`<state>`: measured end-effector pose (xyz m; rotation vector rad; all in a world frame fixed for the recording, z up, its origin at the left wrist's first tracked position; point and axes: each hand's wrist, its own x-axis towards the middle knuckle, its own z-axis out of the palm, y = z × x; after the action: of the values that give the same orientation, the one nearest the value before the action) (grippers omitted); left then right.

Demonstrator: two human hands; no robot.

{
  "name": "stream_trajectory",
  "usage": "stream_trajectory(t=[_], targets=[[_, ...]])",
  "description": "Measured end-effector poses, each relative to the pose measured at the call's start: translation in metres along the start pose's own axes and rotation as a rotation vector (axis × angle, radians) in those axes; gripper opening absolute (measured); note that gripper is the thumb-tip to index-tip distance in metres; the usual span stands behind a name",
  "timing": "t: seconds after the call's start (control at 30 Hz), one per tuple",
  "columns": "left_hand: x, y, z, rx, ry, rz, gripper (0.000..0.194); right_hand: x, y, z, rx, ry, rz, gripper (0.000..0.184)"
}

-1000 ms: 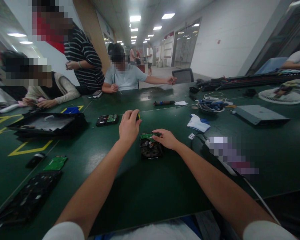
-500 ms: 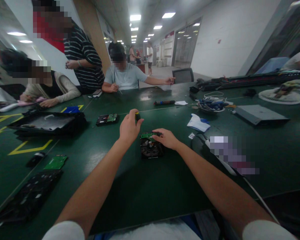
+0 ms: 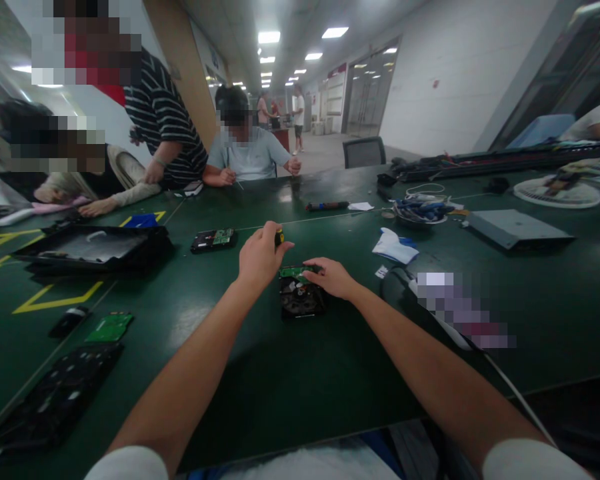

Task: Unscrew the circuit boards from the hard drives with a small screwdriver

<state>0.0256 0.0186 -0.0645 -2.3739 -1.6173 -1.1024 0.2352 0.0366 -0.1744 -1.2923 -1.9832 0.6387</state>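
Observation:
A black hard drive [image 3: 300, 300] with a green circuit board on its far end lies on the dark green table [image 3: 290, 380] in front of me. My right hand [image 3: 330, 277] rests on its far right edge, fingers curled over the board. My left hand [image 3: 260, 257] is closed round a yellow and black screwdriver handle [image 3: 279, 236], held upright just left of the drive.
A second drive [image 3: 213, 239], a black tray [image 3: 93, 248], a green board [image 3: 111, 327] and a black panel [image 3: 50, 400] lie to the left. White cloth [image 3: 395, 245], a bowl of cables [image 3: 423, 210] and a grey box [image 3: 517, 229] sit right. Several people sit across the table.
My left hand has turned slightly on the screwdriver handle. The person opposite has drawn their outstretched arm back in. The standing person has lowered an arm to the table.

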Motion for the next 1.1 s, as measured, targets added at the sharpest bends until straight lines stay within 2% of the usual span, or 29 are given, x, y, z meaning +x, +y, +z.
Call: stream_trajectory(t=[0.13,0.27,0.37,0.53,0.63,0.77,0.83,0.9,1.03,1.1], targets=[[0.0023,-0.0043,-0.0006,-0.088,0.040,0.069,0.027,0.0009,0.0027,0.0015,0.005,0.000,-0.005,0.038],[0.0038,-0.0073,0.0006,-0.104,0.041,0.115,0.034,0.0009,0.0040,0.0026,0.021,0.005,-0.006,0.038],[0.0033,-0.0073,0.0025,-0.043,0.001,0.084,0.042,0.0003,0.0031,0.0018,0.020,0.004,-0.007,0.038],[0.0011,-0.0076,0.0043,0.051,-0.013,-0.041,0.054,0.0000,0.0008,-0.0001,0.009,0.000,-0.010,0.038],[0.0014,-0.0086,0.0051,-0.087,0.034,-0.075,0.043,0.0003,-0.0001,-0.0003,0.001,0.002,-0.003,0.038],[0.0034,-0.0091,0.0053,-0.269,0.093,-0.002,0.020,0.0004,-0.0005,0.0001,-0.007,0.003,0.003,0.038],[0.0038,-0.0090,0.0047,-0.243,0.118,0.042,0.018,0.0005,-0.0005,0.0005,-0.005,0.002,0.006,0.038],[0.0036,-0.0091,0.0043,-0.169,0.127,0.061,0.023,0.0005,-0.0003,0.0008,0.006,0.006,0.009,0.038],[0.0021,-0.0084,0.0053,-0.038,0.068,0.044,0.039,0.0007,0.0010,0.0015,0.018,0.015,0.005,0.038],[0.0014,-0.0068,0.0058,-0.004,0.037,-0.001,0.039,0.0008,0.0016,0.0016,0.014,0.010,0.000,0.037]])
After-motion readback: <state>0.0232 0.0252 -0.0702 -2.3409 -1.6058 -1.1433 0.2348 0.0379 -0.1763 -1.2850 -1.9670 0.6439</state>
